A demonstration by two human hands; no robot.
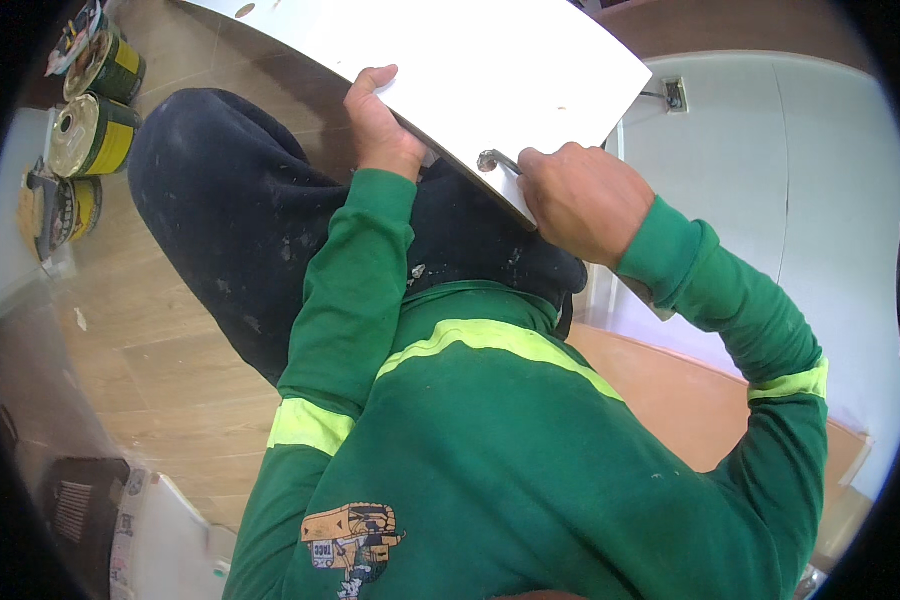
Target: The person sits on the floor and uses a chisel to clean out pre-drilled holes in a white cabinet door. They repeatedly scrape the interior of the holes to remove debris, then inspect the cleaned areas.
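Note:
A long white board (500,70) with round holes in its face lies across my lap and reaches away from me. My left hand (383,125) grips its near long edge, thumb on top and the other fingers underneath, out of sight. My right hand (585,195) is closed on a slim dark metal tool (507,161), most of it hidden in the fist. The tool's tip meets a rough-edged hole (488,161) near the board's near corner. What the tip does inside the hole is too small to tell.
Several paint cans (95,135) with yellow labels stand on the wood-look floor (185,375) at left. A pale wall panel (715,150) with a socket box (675,95) is at right. An orange-brown board (660,385) lies below it. A dark slatted object (75,510) is at lower left.

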